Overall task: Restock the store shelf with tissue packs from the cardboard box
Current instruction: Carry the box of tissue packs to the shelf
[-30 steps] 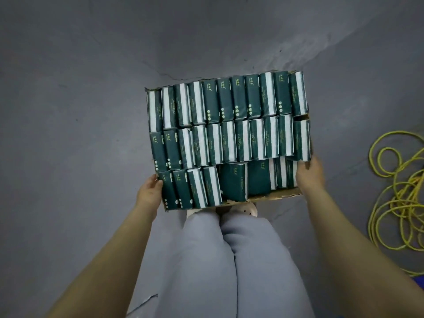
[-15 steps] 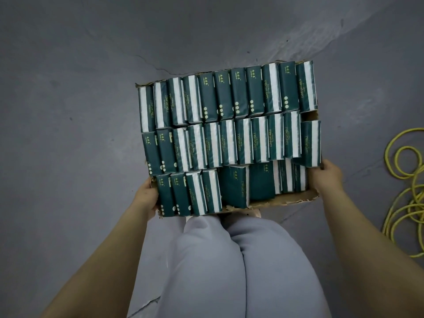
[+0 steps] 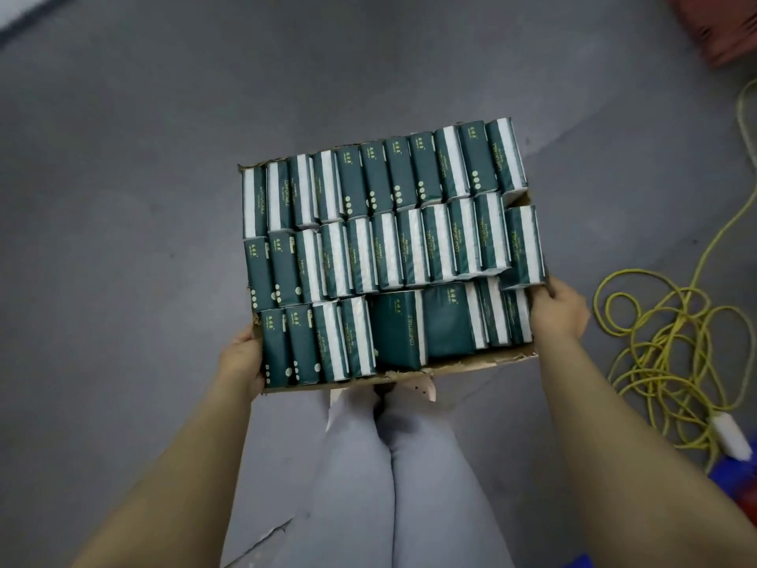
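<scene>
A shallow cardboard box (image 3: 458, 366) is held in the air in front of my legs. It is packed with several dark green and white tissue packs (image 3: 385, 256) standing in three rows; two packs in the near row lie flat. My left hand (image 3: 241, 362) grips the box's near left corner. My right hand (image 3: 559, 309) grips its right side, fingers curled over the rim against the packs. No shelf is in sight.
Grey concrete floor lies all around. A tangled yellow cable (image 3: 672, 342) with a white plug (image 3: 731, 438) lies on the floor to the right. Something red (image 3: 725, 26) sits at the top right corner, blue and red items (image 3: 737, 485) at the lower right.
The box has shifted a little to the right and turned slightly, still carried by both hands. The view has swung so more of the yellow cable and a red object appear.
</scene>
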`<state>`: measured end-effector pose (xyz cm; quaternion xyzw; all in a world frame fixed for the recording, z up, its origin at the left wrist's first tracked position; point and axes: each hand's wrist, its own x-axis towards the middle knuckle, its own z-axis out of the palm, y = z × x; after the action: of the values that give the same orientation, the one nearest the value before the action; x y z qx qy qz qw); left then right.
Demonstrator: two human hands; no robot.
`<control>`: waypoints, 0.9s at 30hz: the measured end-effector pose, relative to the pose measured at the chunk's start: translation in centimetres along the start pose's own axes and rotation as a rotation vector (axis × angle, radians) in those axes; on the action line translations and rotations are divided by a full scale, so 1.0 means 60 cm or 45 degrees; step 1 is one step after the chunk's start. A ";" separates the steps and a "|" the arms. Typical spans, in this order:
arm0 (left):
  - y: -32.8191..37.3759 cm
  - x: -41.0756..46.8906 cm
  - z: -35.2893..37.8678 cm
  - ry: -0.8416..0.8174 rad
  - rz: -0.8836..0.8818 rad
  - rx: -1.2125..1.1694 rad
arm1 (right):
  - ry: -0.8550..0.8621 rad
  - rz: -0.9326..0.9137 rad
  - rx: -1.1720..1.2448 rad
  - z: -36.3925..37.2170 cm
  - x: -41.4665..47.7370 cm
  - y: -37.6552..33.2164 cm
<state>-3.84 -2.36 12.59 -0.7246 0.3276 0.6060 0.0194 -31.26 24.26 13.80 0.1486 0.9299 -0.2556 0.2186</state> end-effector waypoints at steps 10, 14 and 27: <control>0.286 -0.436 -0.134 -0.088 0.363 -0.286 | 0.075 -0.191 0.045 -0.368 -0.223 -0.270; 0.393 -0.482 -0.147 -0.152 0.477 -0.369 | 0.145 -0.226 0.144 -0.416 -0.251 -0.363; 0.712 -0.522 -0.098 -0.309 0.686 -0.455 | 0.327 -0.224 0.391 -0.493 -0.233 -0.618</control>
<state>-21.61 -24.26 57.82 -0.5266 0.3911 0.7189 -0.2299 -43.44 7.32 58.65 0.1298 0.9096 -0.3914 0.0501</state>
